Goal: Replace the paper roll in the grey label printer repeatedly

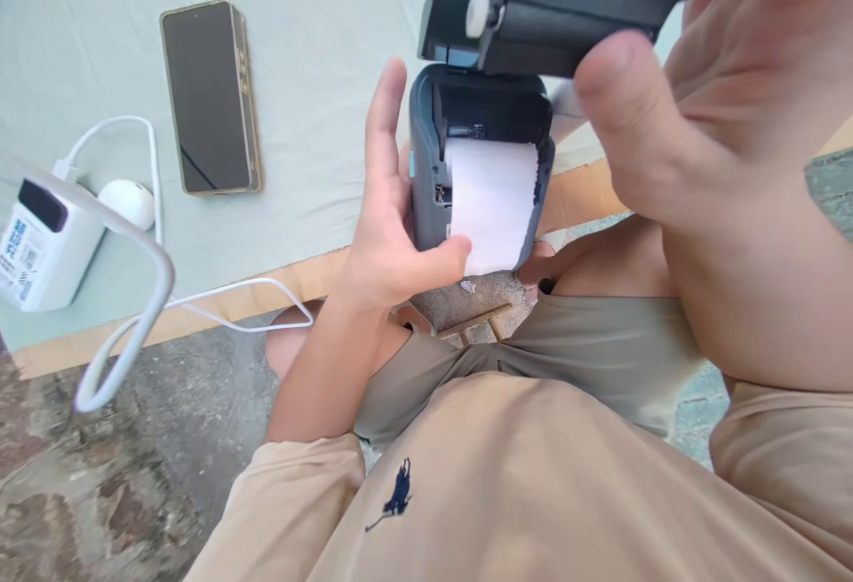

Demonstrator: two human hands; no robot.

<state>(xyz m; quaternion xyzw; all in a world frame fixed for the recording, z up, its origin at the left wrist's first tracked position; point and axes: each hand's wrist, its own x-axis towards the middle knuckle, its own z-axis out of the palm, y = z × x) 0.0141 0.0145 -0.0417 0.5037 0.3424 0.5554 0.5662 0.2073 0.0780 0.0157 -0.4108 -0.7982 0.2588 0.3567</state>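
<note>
A dark grey portable label printer (421, 235) is in front of me above the table's near edge, its lid raised. My left hand (393, 227) wraps round the printer's left side, with the thumb pressing on the white paper (497, 204) that runs out over its front. Between the thumb and fingers of my right hand (673, 111) is the black printer lid (553, 9), which has a roller and a white knob on it. Inside the open printer lies a dark compartment behind the paper. The far fingers of both hands are partly hidden.
On the pale cloth of the table (299, 40) lies a smartphone (206, 98) in a clear case. A white power bank (59, 244), a round white piece (126, 206) and a looping white cable (156, 271) are at the left. My knees are under the table edge.
</note>
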